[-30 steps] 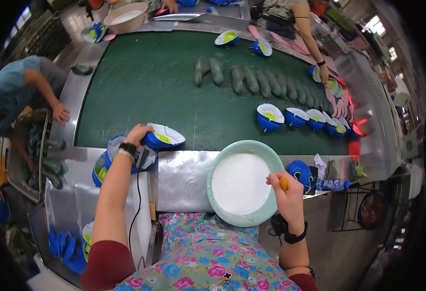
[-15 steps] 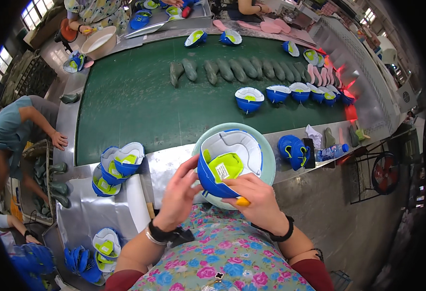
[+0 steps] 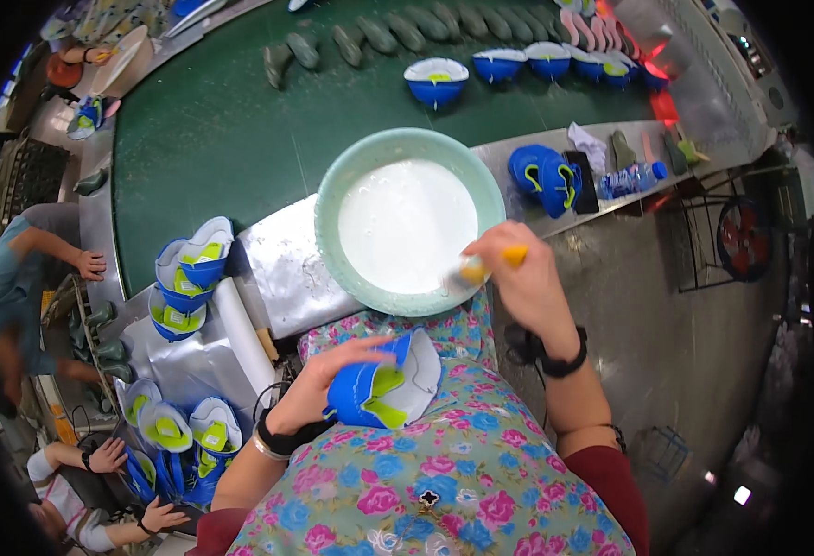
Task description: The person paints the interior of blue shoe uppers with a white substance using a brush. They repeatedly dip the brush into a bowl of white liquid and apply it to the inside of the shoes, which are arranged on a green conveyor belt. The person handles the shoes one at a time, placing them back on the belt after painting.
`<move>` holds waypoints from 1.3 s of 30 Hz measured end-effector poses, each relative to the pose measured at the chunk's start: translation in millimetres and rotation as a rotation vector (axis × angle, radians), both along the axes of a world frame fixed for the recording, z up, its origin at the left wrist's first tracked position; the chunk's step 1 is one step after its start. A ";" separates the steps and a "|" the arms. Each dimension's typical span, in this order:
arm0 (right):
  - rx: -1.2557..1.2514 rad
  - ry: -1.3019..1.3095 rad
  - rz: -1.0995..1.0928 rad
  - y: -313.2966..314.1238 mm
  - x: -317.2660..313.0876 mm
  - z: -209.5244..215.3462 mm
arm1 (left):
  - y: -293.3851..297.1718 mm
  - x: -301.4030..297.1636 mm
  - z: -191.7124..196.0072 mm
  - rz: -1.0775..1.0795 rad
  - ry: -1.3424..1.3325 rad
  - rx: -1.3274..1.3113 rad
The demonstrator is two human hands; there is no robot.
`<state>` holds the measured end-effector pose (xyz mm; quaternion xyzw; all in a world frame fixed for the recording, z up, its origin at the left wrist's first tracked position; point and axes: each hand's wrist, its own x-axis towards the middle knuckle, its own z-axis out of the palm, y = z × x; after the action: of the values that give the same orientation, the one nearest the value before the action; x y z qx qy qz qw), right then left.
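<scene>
My left hand [image 3: 322, 378] is closed on a blue shoe upper [image 3: 351, 394] with a white and lime-green lining, tilted against my flowered apron [image 3: 407, 482]. Above it stands a pale green basin [image 3: 331, 243] of white liquid [image 3: 407, 222]. My right hand [image 3: 529, 287] grips a brush [image 3: 474, 271] with a yellow handle at the basin's near right rim. The brush head is blurred, and I cannot tell whether it touches the liquid.
A green conveyor belt [image 3: 240, 157] carries grey foot-shaped lasts [image 3: 379, 35] and more uppers [image 3: 436, 85]. Stacked uppers [image 3: 194, 269] stand at left. Blue shoes [image 3: 546, 178] and a bottle [image 3: 631, 181] lie right of the basin. Co-workers' hands [image 3: 108, 456] show at lower left.
My left hand has brought the upper down from over the basin to my apron. My right hand has moved from the upper to the basin's right rim with the brush. The view has shifted.
</scene>
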<state>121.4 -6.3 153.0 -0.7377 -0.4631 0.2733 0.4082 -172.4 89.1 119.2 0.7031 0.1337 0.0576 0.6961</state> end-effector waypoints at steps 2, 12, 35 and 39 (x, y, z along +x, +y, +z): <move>-0.184 0.152 -0.241 4.2 13.8 -24.7 | 1.1 -7.6 1.3 -0.191 -0.008 0.023; -0.128 -0.098 -0.140 37.3 19.1 -136.6 | 13.9 1.8 -15.4 0.235 0.266 -0.243; -0.313 0.318 -0.175 35.3 6.5 -23.5 | 52.0 64.5 -67.2 0.636 -0.067 -0.412; -0.137 0.507 -0.098 21.5 -0.9 13.1 | 52.9 73.8 -65.3 0.658 -0.108 -0.244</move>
<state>120.5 15.1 166.1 -0.6934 -0.2901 0.4599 0.4728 -98.6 142.0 53.9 0.5298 0.3221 0.2993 0.7253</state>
